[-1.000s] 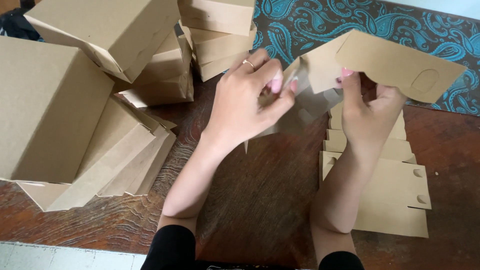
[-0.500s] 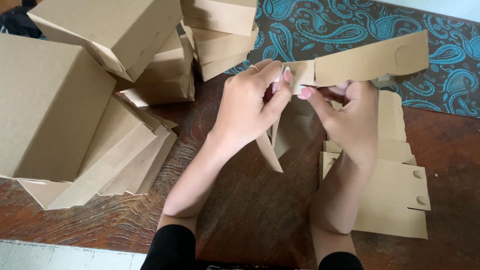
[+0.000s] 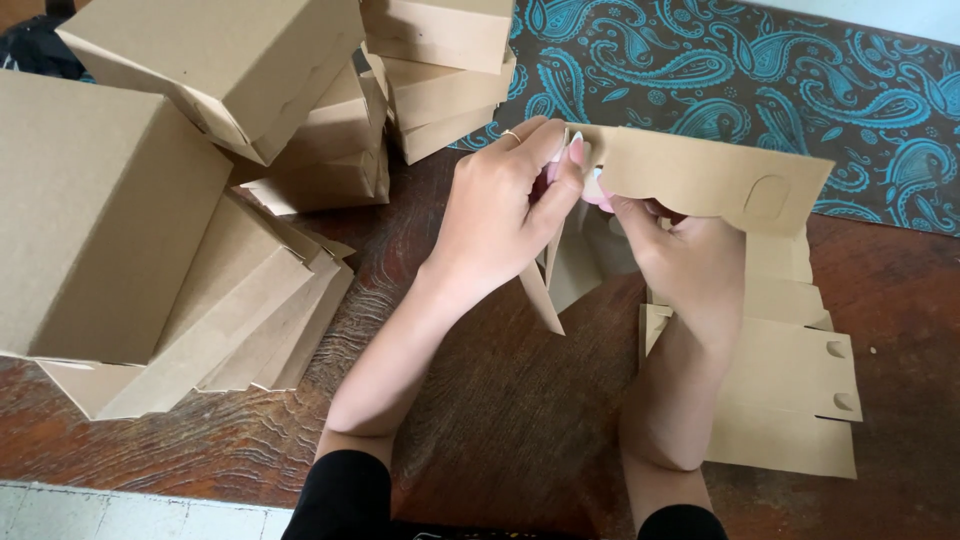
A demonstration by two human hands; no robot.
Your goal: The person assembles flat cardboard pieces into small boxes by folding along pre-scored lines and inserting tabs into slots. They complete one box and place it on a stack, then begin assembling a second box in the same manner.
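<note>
Both hands hold one flat brown cardboard box blank (image 3: 715, 180) above the wooden table (image 3: 500, 420). My left hand (image 3: 505, 215) pinches its left edge between thumb and fingers. My right hand (image 3: 690, 265) grips it from below, fingertips meeting the left hand's at the fold. A narrow flap of the blank hangs down between the two wrists. Under my right forearm lies a stack of flat blanks (image 3: 790, 390) with cut-out notches.
Folded cardboard boxes are piled at the left (image 3: 110, 210) and at the back (image 3: 440, 60); some lean on the table. A teal paisley cloth (image 3: 760, 70) covers the back right. A pale floor edge (image 3: 120, 510) runs along the front.
The blank has been turned and folded: its long panel swung from slanting up-right to lying nearly level, and both hands drew closer together at its left end.
</note>
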